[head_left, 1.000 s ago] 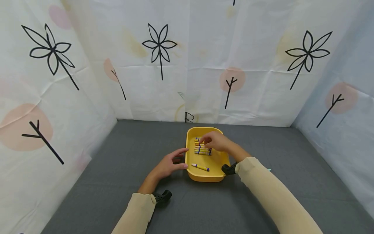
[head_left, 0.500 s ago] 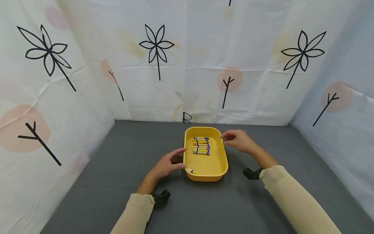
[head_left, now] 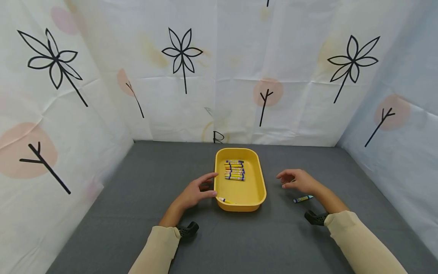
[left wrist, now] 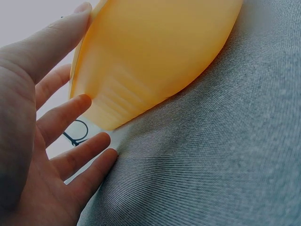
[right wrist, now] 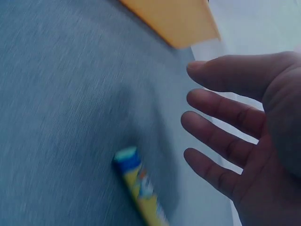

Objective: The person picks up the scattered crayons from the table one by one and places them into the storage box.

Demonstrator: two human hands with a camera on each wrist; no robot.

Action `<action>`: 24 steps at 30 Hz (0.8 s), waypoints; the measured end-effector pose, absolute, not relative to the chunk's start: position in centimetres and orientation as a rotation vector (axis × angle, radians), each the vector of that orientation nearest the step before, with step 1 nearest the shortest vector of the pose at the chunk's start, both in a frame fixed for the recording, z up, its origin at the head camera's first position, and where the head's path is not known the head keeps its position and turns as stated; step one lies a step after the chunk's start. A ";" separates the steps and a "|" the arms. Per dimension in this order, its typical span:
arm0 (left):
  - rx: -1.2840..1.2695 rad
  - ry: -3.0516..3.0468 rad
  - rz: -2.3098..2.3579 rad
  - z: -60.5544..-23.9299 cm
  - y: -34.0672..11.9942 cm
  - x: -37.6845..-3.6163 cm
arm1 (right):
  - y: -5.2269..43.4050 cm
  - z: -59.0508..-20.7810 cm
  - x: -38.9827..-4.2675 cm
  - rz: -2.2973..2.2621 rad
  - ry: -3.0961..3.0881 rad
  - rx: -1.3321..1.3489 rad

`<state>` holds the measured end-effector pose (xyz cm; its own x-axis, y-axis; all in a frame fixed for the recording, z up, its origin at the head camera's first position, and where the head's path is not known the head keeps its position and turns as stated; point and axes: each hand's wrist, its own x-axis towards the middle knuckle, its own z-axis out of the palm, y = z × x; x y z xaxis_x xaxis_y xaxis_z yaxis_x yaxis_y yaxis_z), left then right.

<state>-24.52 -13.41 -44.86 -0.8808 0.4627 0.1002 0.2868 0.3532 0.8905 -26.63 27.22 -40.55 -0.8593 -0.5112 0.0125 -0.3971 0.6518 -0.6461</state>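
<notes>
I saw open grey mat (head_left: pixel 143 213) between my right hand (head_left: pixel 298 181) and the yellow tray (head_left: pixel 261 176); only the blue-tipped crayon (head_left: pixel 302 198) lay just under that hand. My left hand (head_left: pixel 195 191) blocked the tray's left wall. Printed curtain walls (head_left: pixel 219 76) closed three sides.

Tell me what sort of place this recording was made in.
Probably a staged recording booth, not a lived-in room: white sheets printed with black flowers and pink circles hang as walls on three sides, grey fabric covers the work surface, and only a yellow plastic tray of crayons and one loose blue-tipped crayon are laid out.
</notes>
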 end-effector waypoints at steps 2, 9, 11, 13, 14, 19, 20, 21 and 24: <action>0.690 2.432 1.545 -43.9 -13.4 -24.0 | 27.9 -40.9 -26.3 -0.999 2.670 -0.749; 0.705 2.417 1.562 -42.7 -13.4 -23.2 | 29.9 -41.7 -25.4 -1.004 2.564 -0.725; 0.696 2.417 1.553 -42.6 -13.4 -23.2 | 30.4 -41.9 -25.0 -0.980 2.559 -0.733; 0.687 2.416 1.551 -42.6 -13.3 -23.2 | 30.8 -42.0 -24.6 -0.961 2.558 -0.747; 0.685 2.416 1.551 -42.6 -13.3 -23.2 | 30.9 -42.0 -24.5 -0.944 2.566 -0.749; 0.683 2.412 1.562 -42.6 -13.3 -23.2 | 31.7 -42.1 -23.9 -0.902 2.616 -0.697; 0.684 2.411 1.563 -42.6 -13.3 -23.2 | 31.8 -42.1 -23.9 -0.901 2.625 -0.682; 0.685 2.411 1.565 -42.6 -13.3 -23.2 | 31.9 -42.2 -23.9 -0.901 2.631 -0.668; 0.687 2.410 1.564 -42.5 -13.3 -23.2 | 32.2 -42.4 -23.8 -0.910 2.642 -0.644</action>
